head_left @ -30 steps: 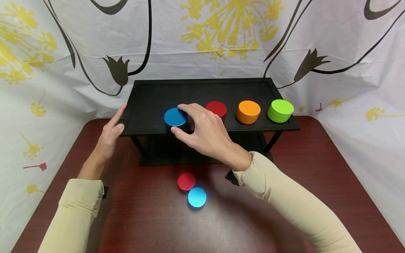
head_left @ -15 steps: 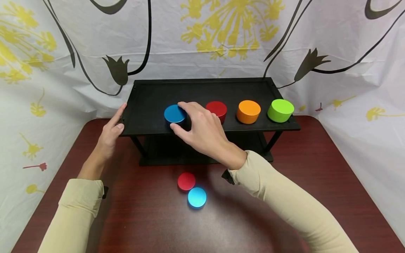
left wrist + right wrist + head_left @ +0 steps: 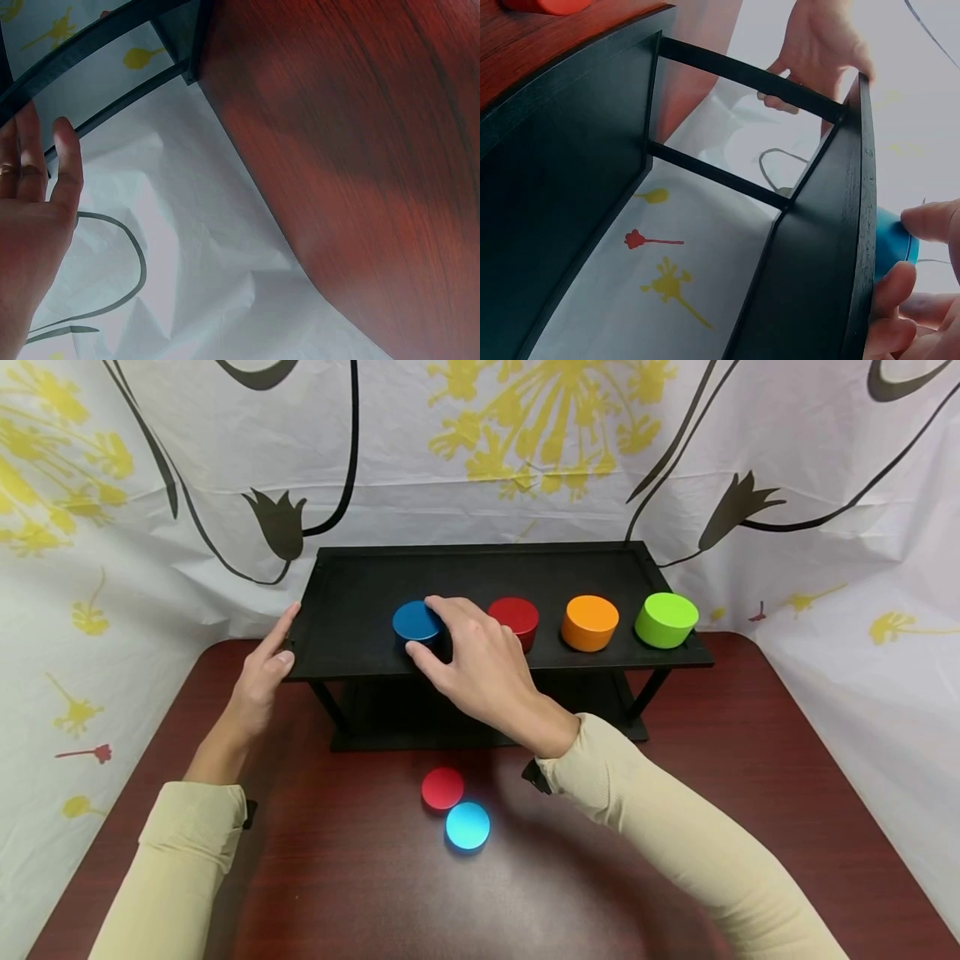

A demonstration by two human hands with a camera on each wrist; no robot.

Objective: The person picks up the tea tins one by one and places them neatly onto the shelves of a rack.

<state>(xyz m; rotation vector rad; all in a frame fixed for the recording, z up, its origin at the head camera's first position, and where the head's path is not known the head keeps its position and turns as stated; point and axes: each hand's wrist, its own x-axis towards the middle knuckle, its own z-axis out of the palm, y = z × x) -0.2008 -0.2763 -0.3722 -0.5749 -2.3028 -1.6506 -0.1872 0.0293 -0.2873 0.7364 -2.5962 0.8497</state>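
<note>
On the top board of a black two-tier shelf (image 3: 360,585), my right hand (image 3: 487,672) holds a blue cylinder (image 3: 417,621) between thumb and fingers. That grip also shows in the right wrist view, where the blue cylinder (image 3: 891,240) sits just past the board's edge and the fingers (image 3: 896,289) partly hide it. My left hand (image 3: 255,689) rests against the shelf's left end, its fingers extended. A dark red cylinder (image 3: 517,617), partly behind my right hand, stands in a row with an orange cylinder (image 3: 590,622) and a lime green cylinder (image 3: 666,620).
In front of the shelf, a red disc (image 3: 442,788) and a light blue disc (image 3: 467,827) lie side by side on the brown table (image 3: 337,860). A white patterned cloth (image 3: 480,460) hangs behind the shelf and along both sides.
My right hand has shifted a little toward the back of the shelf, and the blue cylinder has moved with it. My left hand stays at the shelf's left end.
</note>
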